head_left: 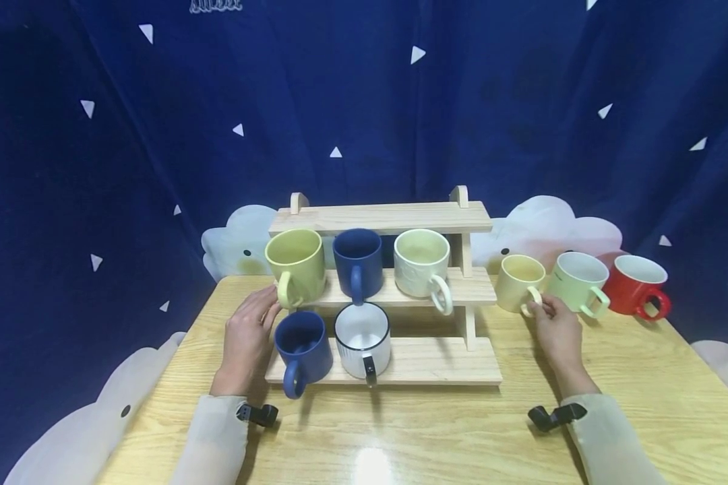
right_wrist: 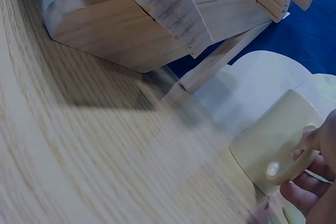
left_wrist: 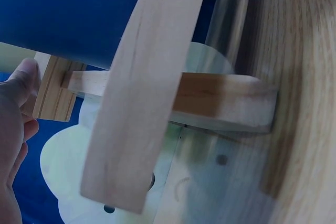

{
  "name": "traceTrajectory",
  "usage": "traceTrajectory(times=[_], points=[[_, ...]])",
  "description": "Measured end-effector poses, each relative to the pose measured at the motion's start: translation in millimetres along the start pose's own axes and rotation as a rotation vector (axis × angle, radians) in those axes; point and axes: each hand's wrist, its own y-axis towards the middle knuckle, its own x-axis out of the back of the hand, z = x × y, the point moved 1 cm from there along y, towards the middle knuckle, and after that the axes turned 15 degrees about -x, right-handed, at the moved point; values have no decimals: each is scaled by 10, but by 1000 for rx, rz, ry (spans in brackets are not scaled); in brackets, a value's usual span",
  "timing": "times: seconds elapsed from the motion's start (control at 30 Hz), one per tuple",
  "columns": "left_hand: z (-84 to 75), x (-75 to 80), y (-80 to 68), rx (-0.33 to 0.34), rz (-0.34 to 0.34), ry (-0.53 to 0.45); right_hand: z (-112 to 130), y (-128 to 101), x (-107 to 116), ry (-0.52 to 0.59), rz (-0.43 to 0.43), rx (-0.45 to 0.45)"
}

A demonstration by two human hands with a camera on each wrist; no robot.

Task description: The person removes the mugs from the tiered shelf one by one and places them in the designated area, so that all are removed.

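Note:
My right hand (head_left: 559, 331) pinches the handle of a pale yellow mug (head_left: 512, 291), which stands at the table's back right, beside the rack. In the right wrist view, the thumb and fingers close round the handle of this mug (right_wrist: 273, 140). My left hand (head_left: 247, 330) holds the left end of the middle shelf of a three-tier wooden rack (head_left: 400, 367), thumb against the board's end (left_wrist: 55, 87). Close to that hand are an olive-green mug (head_left: 306, 269) on the middle shelf and a dark blue mug (head_left: 315, 357) on the bottom one.
On the middle shelf also stand a navy mug (head_left: 370, 263) and a cream mug (head_left: 414, 269). A white mug with a black rim (head_left: 353, 357) sits on the bottom shelf. Right of the yellow mug are a pale green mug (head_left: 570, 286) and a red mug (head_left: 623, 293). A blue curtain (head_left: 364, 101) hangs behind.

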Motion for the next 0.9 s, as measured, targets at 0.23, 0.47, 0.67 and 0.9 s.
traceTrajectory(times=[0.23,0.47,0.67,0.9], points=[[1,9,-9,-3,-7,-1,47,-54,58,7,40,8],[-8,22,-5,17,15,-7,182,-120,208,-76,-33,92],[-12,22,3,27,20,-20,399,-233,295,-156,-33,224],[-10,10,14,24,13,-13,671,-445,332,-93,50,356]])
